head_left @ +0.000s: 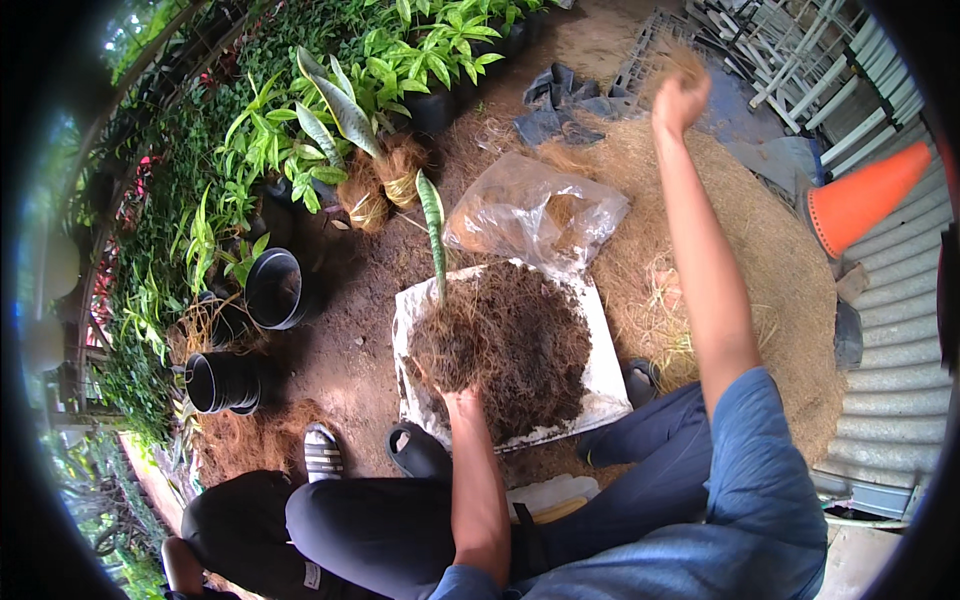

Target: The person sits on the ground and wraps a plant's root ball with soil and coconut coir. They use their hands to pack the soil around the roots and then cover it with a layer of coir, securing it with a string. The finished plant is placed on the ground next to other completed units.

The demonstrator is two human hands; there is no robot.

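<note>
My left hand cups the underside of a fibre-covered root ball, and most of its fingers are hidden. One upright variegated leaf of a snake plant rises from that ball. Under and beside it, a heap of dark potting mix lies on a white sheet. My right hand is stretched far out to the upper right, gripping a blurred tuft of brown coconut fibre. A clear plastic bag with fibre in it rests at the sheet's far edge.
Snake plants with tied fibre-wrapped bases stand far left, near leafy potted plants. Black pots line the left. Loose fibre lies near another person's leg. An orange cone leans by corrugated metal.
</note>
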